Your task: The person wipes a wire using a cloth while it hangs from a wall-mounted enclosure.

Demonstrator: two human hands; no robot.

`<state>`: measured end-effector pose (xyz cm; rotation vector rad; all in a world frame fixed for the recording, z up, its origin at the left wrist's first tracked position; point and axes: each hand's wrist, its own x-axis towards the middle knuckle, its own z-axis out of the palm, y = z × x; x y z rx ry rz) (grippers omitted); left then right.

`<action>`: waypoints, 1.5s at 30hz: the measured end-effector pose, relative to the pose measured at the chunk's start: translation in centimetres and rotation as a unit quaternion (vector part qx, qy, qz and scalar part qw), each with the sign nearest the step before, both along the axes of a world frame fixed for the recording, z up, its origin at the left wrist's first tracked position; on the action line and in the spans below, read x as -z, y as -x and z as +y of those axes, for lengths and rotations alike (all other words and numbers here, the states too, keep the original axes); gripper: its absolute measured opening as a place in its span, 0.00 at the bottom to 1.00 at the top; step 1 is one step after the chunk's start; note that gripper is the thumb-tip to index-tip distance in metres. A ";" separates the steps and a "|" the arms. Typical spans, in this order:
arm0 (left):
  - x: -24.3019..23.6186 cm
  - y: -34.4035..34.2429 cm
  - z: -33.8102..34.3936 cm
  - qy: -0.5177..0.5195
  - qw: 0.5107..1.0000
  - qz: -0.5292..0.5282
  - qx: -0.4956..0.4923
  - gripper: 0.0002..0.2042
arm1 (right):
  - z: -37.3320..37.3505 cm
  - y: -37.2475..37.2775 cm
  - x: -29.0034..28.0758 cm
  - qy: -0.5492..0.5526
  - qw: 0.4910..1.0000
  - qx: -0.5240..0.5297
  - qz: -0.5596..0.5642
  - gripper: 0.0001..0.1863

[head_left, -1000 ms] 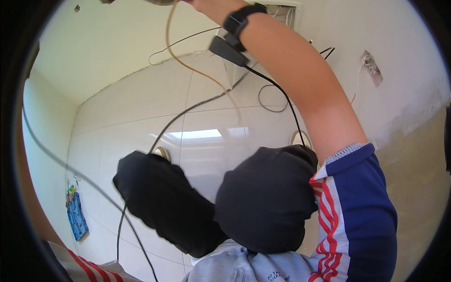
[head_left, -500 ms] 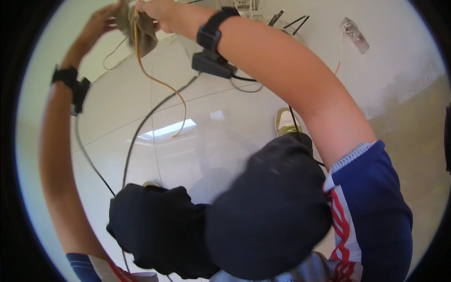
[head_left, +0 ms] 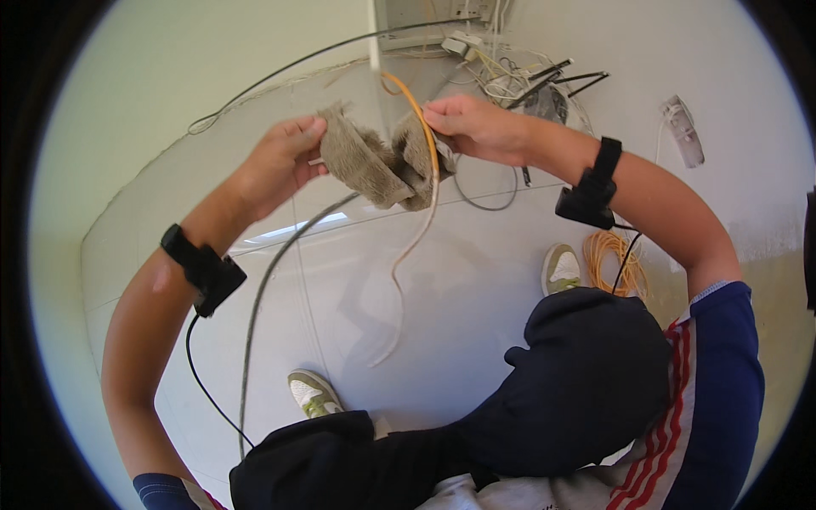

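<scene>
A fuzzy grey-brown rag (head_left: pixel 364 157) is stretched between my two hands above the tiled floor. My left hand (head_left: pixel 280 160) pinches its left edge between thumb and fingers. On the other side, my right hand (head_left: pixel 476 126) grips the rag's right part, thumb and forefinger closed right by a yellow-orange cable (head_left: pixel 431 136). That cable comes down from above, runs across the front of the rag, and its loose, paler lower end dangles in a curve over the floor. Whether the right fingers also pinch the cable cannot be made out.
A tangle of white cables (head_left: pixel 510 81) with black rods lies by the wall at the far right. A coil of orange cable (head_left: pixel 614 262) rests beyond my right shoe (head_left: pixel 561 268). A power strip (head_left: pixel 682 132) sits further right. One thick dark cable (head_left: pixel 270 272) curves across the floor.
Both hands have come down and nearer, bringing the rag from the top edge toward the middle. The rag is now spread wider, and the cable has shifted right.
</scene>
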<state>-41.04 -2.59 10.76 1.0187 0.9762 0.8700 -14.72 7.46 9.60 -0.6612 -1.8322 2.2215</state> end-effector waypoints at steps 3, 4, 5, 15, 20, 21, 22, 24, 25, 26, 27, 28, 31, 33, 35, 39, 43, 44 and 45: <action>1.7 -1.3 0.4 0.048 0.994 -0.086 -0.039 0.17 | -1.4 -1.0 0.8 0.027 0.999 0.039 -0.006 0.15; 1.9 0.0 0.6 0.042 0.990 -0.110 -0.075 0.17 | -1.7 1.2 1.0 0.025 0.999 0.044 -0.006 0.15; 2.8 1.4 1.2 0.032 0.986 -0.137 -0.085 0.17 | -2.2 3.2 1.2 0.024 0.998 0.054 -0.008 0.15; 10.5 -1.9 2.2 0.037 0.953 -0.300 0.029 0.16 | -10.9 3.0 4.0 -0.086 0.984 0.088 -0.132 0.12; 12.0 -2.2 4.8 0.087 0.919 -0.381 0.047 0.16 | -9.3 4.7 3.4 -0.109 0.966 0.105 -0.208 0.12; 12.7 -2.6 4.9 0.086 0.917 -0.389 0.037 0.16 | -9.3 4.3 3.7 -0.099 0.965 0.101 -0.222 0.12; 13.3 -2.8 4.5 0.113 0.901 -0.418 0.030 0.16 | -9.2 3.9 4.0 -0.091 0.963 0.093 -0.236 0.12; 14.1 -2.7 3.2 0.162 0.865 -0.476 0.010 0.15 | -8.9 3.8 4.8 -0.077 0.959 0.070 -0.262 0.11; 14.2 -2.6 3.0 0.162 0.872 -0.462 0.006 0.16 | -9.0 4.0 5.3 -0.062 0.966 0.088 -0.236 0.11; 14.1 -2.7 2.8 0.161 0.879 -0.449 -0.001 0.16 | -8.9 4.4 5.7 -0.075 0.964 0.093 -0.239 0.11; 14.2 -2.7 2.4 0.169 0.888 -0.427 -0.008 0.17 | -9.1 4.7 6.6 -0.079 0.964 0.102 -0.233 0.12; 14.4 -2.3 1.9 0.176 0.901 -0.395 -0.022 0.16 | -9.3 5.4 7.5 -0.087 0.964 0.109 -0.225 0.12; 15.5 -1.1 0.0 0.169 0.928 -0.328 -0.044 0.17 | -11.2 6.8 9.1 -0.129 0.961 0.096 -0.224 0.12; 15.1 -1.1 -1.2 0.181 0.949 -0.257 0.018 0.17 | -12.3 6.7 9.5 -0.154 0.959 0.061 -0.232 0.12; 15.0 -2.6 -2.8 0.207 0.955 -0.206 0.060 0.16 | -13.8 5.9 10.4 -0.205 0.951 0.035 -0.230 0.10; 15.6 -3.4 -3.4 0.114 0.983 -0.146 0.011 0.14 | -13.8 4.8 12.5 -0.207 0.960 0.070 -0.175 0.12; 16.8 -4.7 -5.5 0.096 0.975 -0.175 -0.102 0.17 | -14.8 0.0 15.0 -0.089 0.976 0.102 -0.173 0.12; 16.7 -4.9 -6.1 0.087 0.979 -0.142 -0.115 0.18 | -14.9 -1.1 14.9 -0.027 0.970 0.199 -0.139 0.12; 16.5 -5.2 -6.4 0.081 0.982 -0.113 -0.125 0.18 | -14.8 -2.0 14.7 0.036 0.949 0.294 -0.109 0.12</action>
